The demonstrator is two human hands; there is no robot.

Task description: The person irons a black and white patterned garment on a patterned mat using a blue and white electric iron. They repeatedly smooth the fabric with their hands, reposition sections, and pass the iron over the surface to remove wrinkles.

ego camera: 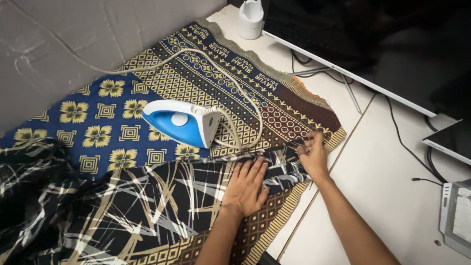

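Observation:
A black garment with tan and white streaks lies spread over a blue and gold patterned cloth. My left hand rests flat on the garment, fingers together, pressing it down. My right hand pinches the garment's far corner near the cloth's right edge. A blue and white iron lies just beyond my left hand on the patterned cloth, its beige cord looping away toward the wall.
A white cup-like holder stands at the far edge of the white table. A dark monitor with cables sits at the back right. A white device is at the right edge. A grey wall bounds the left.

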